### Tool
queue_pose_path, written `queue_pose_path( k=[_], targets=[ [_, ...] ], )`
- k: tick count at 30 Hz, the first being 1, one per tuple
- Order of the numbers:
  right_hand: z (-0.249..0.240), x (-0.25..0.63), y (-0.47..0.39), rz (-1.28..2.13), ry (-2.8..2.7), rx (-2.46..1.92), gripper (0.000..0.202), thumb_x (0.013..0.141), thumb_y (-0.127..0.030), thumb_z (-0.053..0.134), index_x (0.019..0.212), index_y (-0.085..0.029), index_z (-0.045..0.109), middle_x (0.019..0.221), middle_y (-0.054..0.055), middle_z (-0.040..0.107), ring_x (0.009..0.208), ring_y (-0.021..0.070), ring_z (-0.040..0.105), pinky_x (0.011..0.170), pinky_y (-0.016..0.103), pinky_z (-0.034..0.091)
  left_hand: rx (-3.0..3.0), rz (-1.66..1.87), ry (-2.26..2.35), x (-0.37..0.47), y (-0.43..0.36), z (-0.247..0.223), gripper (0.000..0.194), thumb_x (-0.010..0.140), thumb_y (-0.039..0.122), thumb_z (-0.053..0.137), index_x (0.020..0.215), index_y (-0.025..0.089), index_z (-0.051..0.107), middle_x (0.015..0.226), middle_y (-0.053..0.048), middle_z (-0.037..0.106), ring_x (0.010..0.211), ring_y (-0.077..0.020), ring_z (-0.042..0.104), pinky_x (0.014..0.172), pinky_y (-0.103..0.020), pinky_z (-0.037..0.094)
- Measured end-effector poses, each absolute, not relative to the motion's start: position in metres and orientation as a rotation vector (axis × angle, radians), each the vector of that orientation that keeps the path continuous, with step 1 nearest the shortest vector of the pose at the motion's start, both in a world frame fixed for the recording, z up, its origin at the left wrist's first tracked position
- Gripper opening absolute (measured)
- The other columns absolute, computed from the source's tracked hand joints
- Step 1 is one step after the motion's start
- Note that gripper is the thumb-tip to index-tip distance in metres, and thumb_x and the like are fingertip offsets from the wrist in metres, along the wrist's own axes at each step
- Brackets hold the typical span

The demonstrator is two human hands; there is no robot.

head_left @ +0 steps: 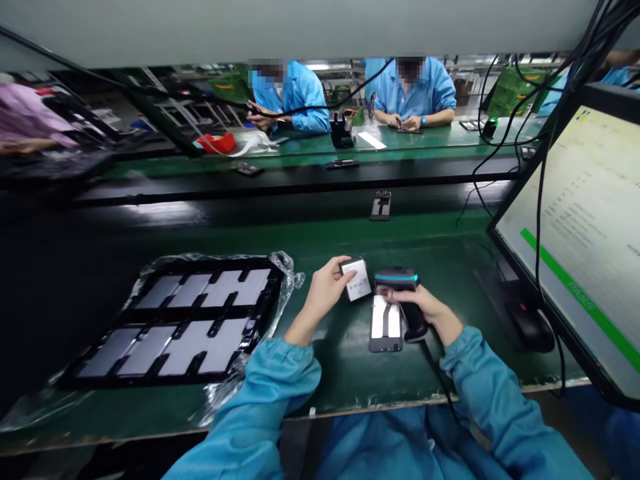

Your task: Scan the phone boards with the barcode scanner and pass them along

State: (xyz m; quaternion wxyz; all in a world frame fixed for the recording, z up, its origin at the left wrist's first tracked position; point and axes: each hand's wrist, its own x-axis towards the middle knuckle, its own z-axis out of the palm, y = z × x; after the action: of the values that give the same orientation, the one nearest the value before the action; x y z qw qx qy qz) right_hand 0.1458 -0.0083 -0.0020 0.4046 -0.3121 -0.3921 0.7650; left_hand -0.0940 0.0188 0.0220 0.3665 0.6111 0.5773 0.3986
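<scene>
Between thumb and fingers, my left hand (327,288) holds a flat phone battery (357,283) with a white printed label facing up. Close to its right, my right hand (419,302) is wrapped round a black barcode scanner (397,277) that shows a lit blue strip. Below the scanner a phone body (385,341) lies on the green table, its inner side up, with a dark flex strip down the middle. The scanner and my fingers cover its upper part. To the left, a black tray (175,317) holds several silver-grey flat batteries in two rows.
Crumpled clear plastic wrap (287,267) surrounds the tray. A monitor (575,247) with a green PASS bar stands at right, a black mouse (530,325) before it. Another phone body (381,206) lies further back. Cables (540,180) hang at right. Co-workers in blue sit opposite.
</scene>
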Motion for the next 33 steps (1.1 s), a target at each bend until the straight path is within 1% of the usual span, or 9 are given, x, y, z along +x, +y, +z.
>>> queue_pose_path(
  k=[4, 7, 10, 12, 14, 17, 25, 31, 33],
  targets=[
    [-0.009, 0.153, 0.017, 1.913, -0.886, -0.801, 0.037, 0.069, -0.034, 0.084, 0.099, -0.014, 0.075, 0.114, 0.011, 0.073, 0.11, 0.0241, 0.066, 0.103, 0.037, 0.046, 1.423, 0.892, 1.164, -0.066, -0.017, -0.006, 0.043, 0.078, 0.037, 0.072, 0.115, 0.017, 0.066, 0.103, -0.009, 0.069, 0.086, -0.0224, 0.069, 0.075, -0.035, 0.056],
    [-0.009, 0.152, 0.027, 1.927, -0.869, -0.841, 0.039, 0.065, -0.029, 0.087, 0.098, -0.012, 0.076, 0.107, 0.012, 0.075, 0.105, 0.0245, 0.068, 0.103, 0.038, 0.047, 1.699, 0.923, 1.207, -0.057, -0.035, -0.017, 0.032, 0.08, 0.035, 0.071, 0.11, 0.022, 0.07, 0.118, -0.011, 0.062, 0.113, -0.0276, 0.061, 0.098, -0.045, 0.049],
    [-0.005, 0.156, 0.015, 1.894, -0.855, -0.883, 0.037, 0.065, -0.029, 0.087, 0.096, -0.012, 0.077, 0.105, 0.012, 0.075, 0.104, 0.0251, 0.068, 0.104, 0.04, 0.047, 1.945, 0.845, 1.399, -0.055, -0.057, -0.022, 0.044, 0.079, 0.033, 0.073, 0.121, 0.024, 0.066, 0.146, -0.014, 0.046, 0.145, -0.0374, 0.028, 0.117, -0.06, 0.022],
    [0.0, 0.164, -0.008, 1.826, -0.835, -0.92, 0.036, 0.068, -0.03, 0.086, 0.099, -0.015, 0.076, 0.108, 0.009, 0.075, 0.109, 0.0248, 0.066, 0.108, 0.041, 0.043, 1.885, 0.826, 1.527, -0.049, -0.079, -0.027, 0.063, 0.082, 0.032, 0.069, 0.141, 0.022, 0.049, 0.157, -0.017, 0.03, 0.151, -0.0398, 0.01, 0.118, -0.065, 0.01],
    [0.005, 0.175, -0.038, 1.761, -0.819, -0.973, 0.037, 0.07, -0.029, 0.086, 0.104, -0.018, 0.076, 0.112, 0.008, 0.074, 0.114, 0.026, 0.064, 0.111, 0.045, 0.04, 1.719, 0.903, 1.561, -0.035, -0.1, -0.034, 0.074, 0.087, 0.031, 0.062, 0.152, 0.018, 0.03, 0.159, -0.021, 0.026, 0.151, -0.0378, 0.012, 0.119, -0.063, 0.012],
    [0.009, 0.184, -0.073, 1.734, -0.763, -1.052, 0.045, 0.068, -0.03, 0.089, 0.109, -0.019, 0.075, 0.113, 0.01, 0.075, 0.118, 0.0312, 0.063, 0.11, 0.053, 0.04, 1.451, 1.058, 1.536, -0.009, -0.099, -0.043, 0.07, 0.09, 0.032, 0.057, 0.151, 0.017, 0.026, 0.151, -0.022, 0.039, 0.142, -0.0325, 0.038, 0.115, -0.054, 0.031],
    [0.006, 0.219, -0.055, 1.438, -0.422, -0.915, 0.04, 0.071, -0.037, 0.086, 0.105, -0.018, 0.076, 0.134, 0.014, 0.064, 0.134, 0.0399, 0.049, 0.109, 0.059, 0.04, 1.598, 1.006, 1.471, 0.085, 0.136, 0.0, 0.071, 0.084, 0.024, 0.062, 0.146, 0.008, 0.032, 0.129, -0.021, 0.061, 0.12, -0.0273, 0.06, 0.102, -0.038, 0.045],
    [0.003, 0.233, -0.059, 1.474, -0.448, -0.876, 0.035, 0.08, -0.037, 0.08, 0.108, -0.017, 0.075, 0.143, 0.016, 0.056, 0.136, 0.0394, 0.046, 0.111, 0.057, 0.039, 1.367, 1.091, 1.839, 0.102, 0.261, 0.034, 0.079, 0.076, 0.037, 0.073, 0.138, 0.001, 0.039, 0.152, -0.037, 0.025, 0.146, -0.0467, 0.015, 0.106, -0.06, 0.032],
    [0.005, 0.229, -0.06, 1.479, -0.467, -0.893, 0.036, 0.08, -0.036, 0.08, 0.109, -0.017, 0.075, 0.143, 0.016, 0.056, 0.136, 0.0386, 0.046, 0.11, 0.055, 0.04, 1.242, 1.132, 1.822, 0.093, 0.27, 0.04, 0.076, 0.072, 0.041, 0.077, 0.128, 0.0, 0.046, 0.149, -0.039, 0.028, 0.145, -0.0478, 0.015, 0.104, -0.062, 0.031]
  ],
)
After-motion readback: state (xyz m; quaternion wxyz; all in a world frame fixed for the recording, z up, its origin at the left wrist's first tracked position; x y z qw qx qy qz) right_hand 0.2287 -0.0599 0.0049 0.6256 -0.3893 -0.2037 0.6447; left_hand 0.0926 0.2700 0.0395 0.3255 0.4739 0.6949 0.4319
